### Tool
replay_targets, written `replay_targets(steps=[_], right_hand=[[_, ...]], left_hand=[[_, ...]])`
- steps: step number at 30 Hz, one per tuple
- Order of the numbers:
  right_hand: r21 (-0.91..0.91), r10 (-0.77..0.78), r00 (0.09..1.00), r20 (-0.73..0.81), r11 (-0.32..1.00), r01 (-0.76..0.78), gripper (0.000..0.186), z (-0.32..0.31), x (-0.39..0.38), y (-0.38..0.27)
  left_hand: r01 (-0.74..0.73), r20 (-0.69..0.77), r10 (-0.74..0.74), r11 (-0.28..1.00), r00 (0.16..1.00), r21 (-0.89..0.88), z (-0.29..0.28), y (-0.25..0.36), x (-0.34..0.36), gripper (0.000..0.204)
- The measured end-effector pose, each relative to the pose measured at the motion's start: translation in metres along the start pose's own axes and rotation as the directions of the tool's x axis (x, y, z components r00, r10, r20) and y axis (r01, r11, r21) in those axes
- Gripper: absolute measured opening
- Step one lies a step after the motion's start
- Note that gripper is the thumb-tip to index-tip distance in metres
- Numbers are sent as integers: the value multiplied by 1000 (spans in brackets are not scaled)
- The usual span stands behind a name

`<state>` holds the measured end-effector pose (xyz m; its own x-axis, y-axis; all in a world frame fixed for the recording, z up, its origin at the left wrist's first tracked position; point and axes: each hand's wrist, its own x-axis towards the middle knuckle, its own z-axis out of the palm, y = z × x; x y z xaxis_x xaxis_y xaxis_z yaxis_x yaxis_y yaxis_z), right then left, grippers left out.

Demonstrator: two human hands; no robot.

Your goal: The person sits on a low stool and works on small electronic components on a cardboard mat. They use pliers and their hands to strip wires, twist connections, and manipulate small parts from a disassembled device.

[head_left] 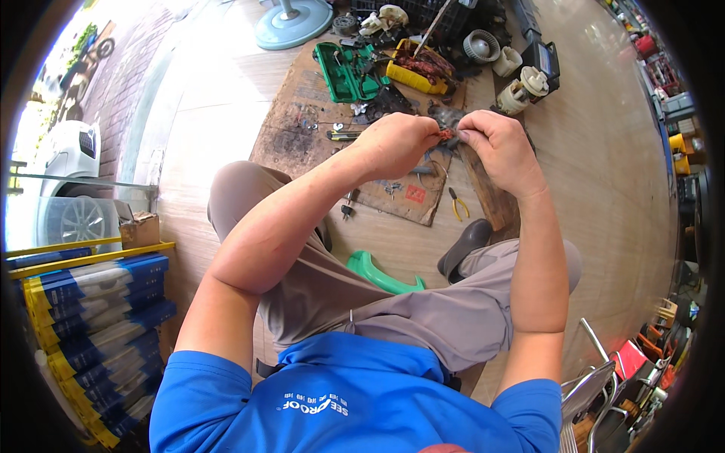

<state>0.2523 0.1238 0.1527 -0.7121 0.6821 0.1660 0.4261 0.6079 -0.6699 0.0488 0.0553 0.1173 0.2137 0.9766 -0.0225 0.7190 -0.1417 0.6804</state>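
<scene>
My left hand (404,140) is closed, with a small copper-red piece (445,135) sticking out at its fingertips. Close beside that piece, the thumb and fingers of my right hand (500,147) are pinched together; whatever they grip is too small to make out. Both hands are held out over a worn cardboard sheet (283,155). Just beyond them lies a dark grey lump (447,115), partly covered by the hands. A yellow-handled cutter knife (343,136) rests on the cardboard by my left wrist. Yellow-handled pliers (458,204) lie below my right hand.
A wooden plank (487,189) runs beneath my right hand. Farther off are an open green case (336,72), a yellow container (415,78) of reddish tangled pieces, a fan wheel (481,47) and a white pump unit (521,90). A curved green piece (385,275) lies between my legs.
</scene>
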Motion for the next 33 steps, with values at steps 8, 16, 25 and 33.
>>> replay_targets(steps=[8,16,25,33], right_hand=[[97,64,998,-6,993,-63,8,4,1,14],[51,-14,996,-86,999,19,9,9,2,-1],[-75,-118,993,-17,990,116,9,11,3,-4],[506,188,982,-7,848,-159,10,23,9,29]], left_hand=[[-119,96,138,976,986,-181,-6,-2,-1,21],[-16,-161,-17,980,987,-201,-10,-6,2,20],[-72,-6,78,941,997,330,3,0,-5,15],[-318,-205,320,947,925,42,-6,-8,-1,11]])
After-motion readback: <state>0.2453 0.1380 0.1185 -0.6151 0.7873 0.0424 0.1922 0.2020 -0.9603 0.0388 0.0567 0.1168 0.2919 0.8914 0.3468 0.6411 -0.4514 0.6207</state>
